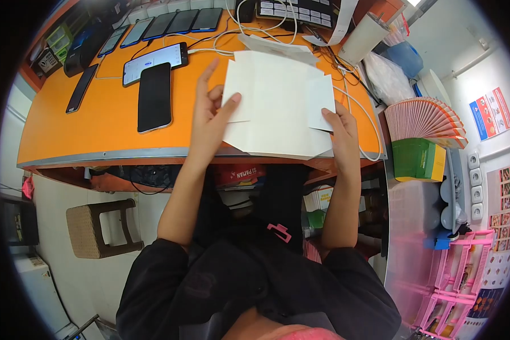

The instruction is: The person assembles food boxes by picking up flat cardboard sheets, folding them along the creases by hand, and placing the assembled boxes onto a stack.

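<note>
A white sheet of folded card (pixel 277 107), with creases and cut side flaps, is held up over the front edge of the orange table. My left hand (pixel 212 107) grips its left side, the thumb on the near face and the index finger stretched away from it. On the opposite side my right hand (pixel 341 124) pinches the right flap, thumb on top. Most fingers of both hands are behind or beside the card. Left of my left hand lies a black phone (pixel 154 96), partly over another phone with a lit screen (pixel 147 63).
Several phones (pixel 178 22) line the back of the orange table (pixel 56 127), with white cables (pixel 221 52) running across. A thin black device (pixel 82 89) lies at the left. To the right, fanned packets (pixel 425 119) stand in a green box (pixel 412 158). A brown stool (pixel 88 229) stands lower left.
</note>
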Available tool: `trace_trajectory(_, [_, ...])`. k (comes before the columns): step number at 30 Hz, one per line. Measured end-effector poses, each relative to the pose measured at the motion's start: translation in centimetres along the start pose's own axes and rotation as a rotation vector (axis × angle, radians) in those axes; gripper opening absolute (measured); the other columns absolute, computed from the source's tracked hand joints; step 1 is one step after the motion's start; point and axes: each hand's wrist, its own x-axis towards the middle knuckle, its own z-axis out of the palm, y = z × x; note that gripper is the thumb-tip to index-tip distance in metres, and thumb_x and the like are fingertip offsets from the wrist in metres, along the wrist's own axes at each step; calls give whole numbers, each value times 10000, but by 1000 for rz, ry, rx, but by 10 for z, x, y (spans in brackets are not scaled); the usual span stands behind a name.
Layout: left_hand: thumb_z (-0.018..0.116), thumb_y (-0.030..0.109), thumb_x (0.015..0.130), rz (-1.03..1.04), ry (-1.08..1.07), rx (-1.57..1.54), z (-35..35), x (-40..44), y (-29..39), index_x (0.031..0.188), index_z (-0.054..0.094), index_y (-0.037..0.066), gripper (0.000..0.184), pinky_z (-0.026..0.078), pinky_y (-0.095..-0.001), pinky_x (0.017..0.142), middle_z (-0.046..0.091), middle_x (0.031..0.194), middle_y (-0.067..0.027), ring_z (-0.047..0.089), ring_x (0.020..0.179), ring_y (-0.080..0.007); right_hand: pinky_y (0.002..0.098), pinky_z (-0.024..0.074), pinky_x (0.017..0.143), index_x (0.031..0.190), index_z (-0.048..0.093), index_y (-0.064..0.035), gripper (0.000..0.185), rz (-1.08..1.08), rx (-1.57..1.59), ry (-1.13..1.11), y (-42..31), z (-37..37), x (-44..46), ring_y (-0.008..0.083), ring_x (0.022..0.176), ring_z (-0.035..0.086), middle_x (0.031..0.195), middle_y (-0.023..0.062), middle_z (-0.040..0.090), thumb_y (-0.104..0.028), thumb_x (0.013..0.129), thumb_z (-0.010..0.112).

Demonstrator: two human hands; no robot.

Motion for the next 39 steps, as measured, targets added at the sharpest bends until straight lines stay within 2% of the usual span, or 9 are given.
trace_trajectory(2, [585, 73, 846, 57, 62, 137, -10, 0, 12, 1390, 258, 92, 635, 434, -266, 776, 581, 1020, -118, 546, 903, -152, 249, 462, 734, 1047, 549, 51, 225, 44, 172, -38, -5, 8, -7, 132, 821, 595, 930, 89, 629, -98, 880, 522])
trace_trajectory(3, [657, 119, 788, 260, 190, 611, -20, 0, 15, 1320, 396, 87, 594, 410, -333, 844, 568, 1074, -98, 525, 967, -202, 256, 469, 741, 1055, 543, 42, 227, 78, 223, -64, -6, 12, -9, 132, 835, 598, 933, 88, 627, -100, 880, 527])
trace_trajectory(6, [703, 142, 721, 411, 286, 1035, -19, -19, 68, 1186, 520, 75, 505, 381, -373, 868, 559, 1094, -72, 501, 1009, -252, 279, 489, 751, 1061, 530, 16, 224, 166, 367, -85, 8, 25, -11, 136, 854, 605, 935, 81, 619, -117, 880, 540])
trace_trajectory(8, [724, 136, 680, 258, -64, 702, -7, -40, 85, 1074, 561, 69, 432, 380, -353, 830, 555, 1067, -75, 508, 953, -263, 292, 504, 746, 1046, 528, 1, 210, 234, 445, -92, 15, 38, -12, 138, 849, 608, 935, 75, 614, -125, 880, 547])
trace_trajectory(10, [722, 118, 670, 289, -281, 739, 10, -50, 78, 993, 549, 58, 370, 385, -340, 784, 555, 1009, -77, 503, 900, -248, 300, 521, 732, 1020, 531, -10, 186, 314, 506, -115, 12, 52, -15, 138, 835, 612, 936, 70, 609, -129, 878, 552])
trace_trajectory(16, [664, 74, 739, 95, -88, 666, 5, -57, 27, 830, 510, 39, 182, 397, -281, 636, 538, 770, -54, 498, 699, -175, 283, 541, 664, 931, 541, 2, 159, 251, 402, -168, 19, 65, -20, 150, 753, 621, 883, 88, 615, -146, 880, 568])
trace_trajectory(22, [508, 58, 892, -146, 49, -16, -6, -60, 16, 801, 495, 19, 100, 357, -180, 612, 499, 696, 11, 445, 666, -30, 277, 535, 694, 834, 548, -10, 104, 158, 268, -161, 19, 65, -22, 141, 825, 609, 894, 85, 611, -100, 858, 596])
trace_trajectory(33, [553, 126, 900, -316, 20, -239, -20, -63, 26, 866, 547, 20, 111, 442, -191, 654, 581, 785, -8, 541, 717, -49, 316, 436, 844, 676, 576, -7, 153, -405, -419, -252, -15, 85, -30, 216, 950, 570, 1049, 117, 535, -56, 695, 720])
trace_trajectory(39, [595, 107, 872, -267, 82, -269, -19, -57, 31, 867, 575, 2, 107, 474, -202, 662, 621, 806, -35, 586, 721, -73, 295, 443, 787, 675, 585, -14, 146, -436, -466, -256, -16, 90, -38, 210, 881, 576, 947, 96, 552, -42, 668, 727])
